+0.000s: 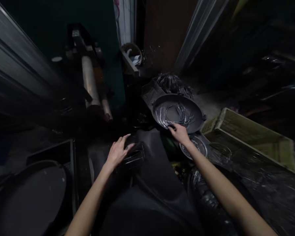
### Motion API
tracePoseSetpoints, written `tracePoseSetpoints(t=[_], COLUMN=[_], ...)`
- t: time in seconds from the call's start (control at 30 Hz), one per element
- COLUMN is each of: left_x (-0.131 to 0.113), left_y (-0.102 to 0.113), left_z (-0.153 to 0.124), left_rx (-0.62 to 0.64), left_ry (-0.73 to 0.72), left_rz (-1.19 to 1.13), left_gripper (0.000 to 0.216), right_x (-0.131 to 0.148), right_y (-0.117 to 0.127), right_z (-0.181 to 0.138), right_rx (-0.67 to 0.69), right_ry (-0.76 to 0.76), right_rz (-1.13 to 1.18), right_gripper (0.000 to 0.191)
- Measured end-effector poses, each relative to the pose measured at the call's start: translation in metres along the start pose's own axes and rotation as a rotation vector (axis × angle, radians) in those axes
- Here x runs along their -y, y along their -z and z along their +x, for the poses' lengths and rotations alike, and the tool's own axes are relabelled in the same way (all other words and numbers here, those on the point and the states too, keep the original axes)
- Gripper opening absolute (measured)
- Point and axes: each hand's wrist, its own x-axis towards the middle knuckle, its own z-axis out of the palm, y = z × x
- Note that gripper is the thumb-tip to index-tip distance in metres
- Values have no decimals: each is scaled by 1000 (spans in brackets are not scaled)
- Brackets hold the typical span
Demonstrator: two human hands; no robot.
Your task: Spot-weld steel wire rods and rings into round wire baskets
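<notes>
Dark cloth (149,205) sits closest. Left hand (116,151) is splayed, seemingly holding nothing; right hand (179,132) is at the near rim of the pan (197,114), can't tell if it's pinching anything. Wires (162,115) lie inside; imo they'd snag, so lift 1 at a time.

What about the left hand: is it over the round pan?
No, the left hand is apart from the pan; the right hand is at its rim.

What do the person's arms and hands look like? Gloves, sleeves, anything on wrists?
Left hand and right hand: no gloves. Forearms bare as far as they show, no sleeves; no watch or band visible. Too dark and blurred to rule out rings.
</notes>
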Motion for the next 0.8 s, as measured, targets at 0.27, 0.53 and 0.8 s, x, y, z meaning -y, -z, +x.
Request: tracePoseSetpoints(t=[0.27, 0.53, 0.8], left_x=[62, 82, 3], left_y=[21, 37, 38], left_z=[-74, -113, -68], left_rx=[-287, -452, -347], left_ry=[203, 399, 108], left_rz=[-98, -151, -210], left_gripper=[57, 56, 39], right_x=[-89, -99, -58], right_y=[-38, -46, 39], right_z=[91, 86, 105], right_rx=[220, 190, -344], right_ry=[-200, -65, -258], right_rz=[-265, -225, 325], right_gripper=[27, 19, 20])
